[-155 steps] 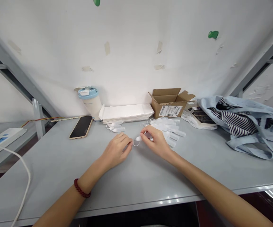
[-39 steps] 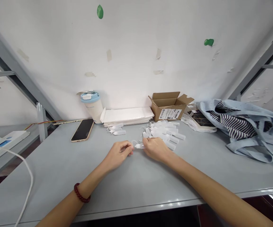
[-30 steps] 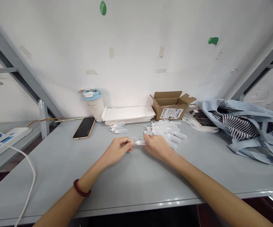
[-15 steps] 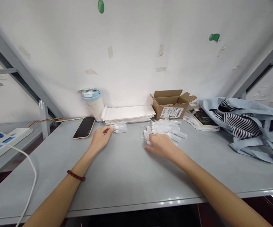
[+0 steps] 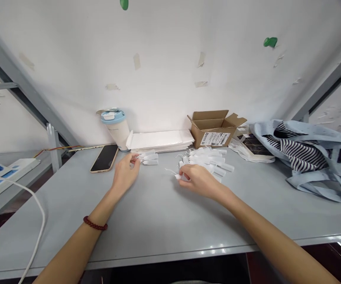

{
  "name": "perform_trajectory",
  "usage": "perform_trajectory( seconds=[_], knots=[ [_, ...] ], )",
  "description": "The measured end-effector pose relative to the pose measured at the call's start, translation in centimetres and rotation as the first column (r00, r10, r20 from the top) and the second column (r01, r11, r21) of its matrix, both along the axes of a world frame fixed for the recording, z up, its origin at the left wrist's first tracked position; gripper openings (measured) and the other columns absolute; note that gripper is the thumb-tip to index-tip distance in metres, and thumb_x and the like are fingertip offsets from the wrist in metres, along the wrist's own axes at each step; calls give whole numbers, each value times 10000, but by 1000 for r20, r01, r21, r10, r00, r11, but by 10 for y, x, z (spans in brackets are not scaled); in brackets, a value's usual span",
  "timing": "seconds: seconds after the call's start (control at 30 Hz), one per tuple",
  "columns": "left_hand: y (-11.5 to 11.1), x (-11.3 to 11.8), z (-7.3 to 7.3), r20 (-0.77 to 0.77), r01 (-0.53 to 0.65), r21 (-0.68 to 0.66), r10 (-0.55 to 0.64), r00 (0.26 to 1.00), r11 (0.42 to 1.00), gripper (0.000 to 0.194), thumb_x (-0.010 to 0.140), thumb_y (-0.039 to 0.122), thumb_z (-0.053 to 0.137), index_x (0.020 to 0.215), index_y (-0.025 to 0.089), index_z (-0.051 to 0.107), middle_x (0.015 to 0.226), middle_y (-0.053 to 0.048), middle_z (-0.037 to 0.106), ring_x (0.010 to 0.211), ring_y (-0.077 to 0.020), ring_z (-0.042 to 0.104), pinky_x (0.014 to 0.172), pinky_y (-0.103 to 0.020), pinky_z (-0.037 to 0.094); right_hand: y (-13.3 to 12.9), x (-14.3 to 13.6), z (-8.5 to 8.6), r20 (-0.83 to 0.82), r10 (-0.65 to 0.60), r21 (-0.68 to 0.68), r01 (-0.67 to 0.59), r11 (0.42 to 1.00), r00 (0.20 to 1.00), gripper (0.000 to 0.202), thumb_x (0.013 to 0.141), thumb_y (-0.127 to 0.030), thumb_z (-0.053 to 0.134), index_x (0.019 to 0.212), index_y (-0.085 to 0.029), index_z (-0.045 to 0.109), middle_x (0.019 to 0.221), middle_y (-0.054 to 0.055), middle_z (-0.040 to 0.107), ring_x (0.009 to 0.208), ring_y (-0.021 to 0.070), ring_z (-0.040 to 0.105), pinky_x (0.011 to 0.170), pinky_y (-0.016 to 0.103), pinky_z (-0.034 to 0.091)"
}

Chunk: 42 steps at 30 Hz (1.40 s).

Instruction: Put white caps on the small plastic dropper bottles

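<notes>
Two bare hands are over the gray table [image 5: 158, 225]; clock directions run from its middle, with 12 at the wall [image 5: 164, 47]. The right hand [image 5: 198, 179], at 2 o'clock, is nearly closed, thumb and fingers pinching a small white bottle [image 5: 177, 176] whose tip and thin strap poke out toward 9. A bottle pile [image 5: 211, 157] crowds this hand from behind, partly hidden by it. The left hand [image 5: 125, 171], at 10, is half curled, fingertips at the tip ends of a small bottle group [image 5: 150, 159]; I cannot tell whether it grips one. Just behind that group, a stack of white paper [image 5: 162, 139] blocks the way toward 12. A phone [image 5: 104, 158] lies near the left hand at 10, a lidded cup [image 5: 118, 132] stands at 11, an open box [image 5: 213, 134] at 1, and a blue bag [image 5: 303, 150] sprawls at 2. A power strip [image 5: 7, 179] sits at 9.
</notes>
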<state>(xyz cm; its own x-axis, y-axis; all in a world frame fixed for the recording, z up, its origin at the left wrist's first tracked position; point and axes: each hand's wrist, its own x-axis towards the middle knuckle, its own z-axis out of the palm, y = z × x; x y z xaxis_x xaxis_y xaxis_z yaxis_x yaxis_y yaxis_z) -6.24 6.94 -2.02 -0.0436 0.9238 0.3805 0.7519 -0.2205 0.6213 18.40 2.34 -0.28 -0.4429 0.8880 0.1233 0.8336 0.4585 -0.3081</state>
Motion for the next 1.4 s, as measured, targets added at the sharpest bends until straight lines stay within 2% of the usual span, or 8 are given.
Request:
perform_trajectory(
  seconds=[0.2,0.3,0.43,0.63,0.77,1.0,1.2,1.4],
  knots=[
    [-22,23,8,70,342,-124,-336,939,931,294,824,329,479,1055,217,623,982,-40,665,881,-187,590,637,-250,458,-1,-2,-7,-116,59,79,-50,996,991,101,796,-206,541,845,-151,611,830,33,550,655,118,487,608,233,349],
    [-30,32,8,70,424,-139,-418,906,895,302,839,317,482,1100,236,609,989,-37,659,864,-180,580,584,-227,443,-2,-2,-8,-132,72,100,-59,993,989,96,798,-205,542,850,-157,607,858,37,542,663,119,487,617,236,367],
    [-34,36,7,37,453,-126,-452,891,883,268,861,332,469,1044,220,629,1022,-50,653,858,-185,574,562,-227,433,-2,-3,-7,-139,90,97,-77,992,986,86,800,-196,537,847,-156,597,851,37,545,658,118,486,614,236,373],
    [-32,37,5,-17,474,-78,-477,879,877,215,875,309,462,891,199,646,888,-46,662,819,-184,582,646,-265,452,-1,-3,-7,-149,66,107,-50,993,987,121,831,-228,507,886,-147,579,781,42,589,667,140,525,604,242,361],
    [-28,35,-1,-99,460,4,-457,884,888,186,872,279,473,869,195,639,837,-47,652,814,-192,583,730,-312,448,0,-3,-9,-145,40,137,-20,990,989,170,860,-251,463,935,-138,566,756,51,624,641,151,549,586,247,357],
    [-28,35,-5,-126,389,2,-386,914,921,186,864,309,492,804,192,624,791,-35,657,770,-192,590,695,-307,442,0,-3,-9,-144,7,171,18,985,990,187,872,-254,451,986,-147,553,861,72,649,705,167,585,617,262,389],
    [-32,38,-6,-157,441,39,-430,889,897,191,897,281,437,899,187,603,858,-49,644,813,-192,577,709,-306,452,-1,-4,-10,-168,70,191,-37,981,983,199,893,-244,426,1014,-151,553,935,78,639,784,169,584,673,272,411],
    [-33,39,-9,-243,498,87,-467,850,863,205,917,248,399,911,180,593,865,-62,627,826,-191,552,725,-316,448,-5,-9,-8,-157,101,191,-70,979,982,205,907,-248,410,1009,-147,557,892,80,629,768,170,576,652,272,405]
  ],
)
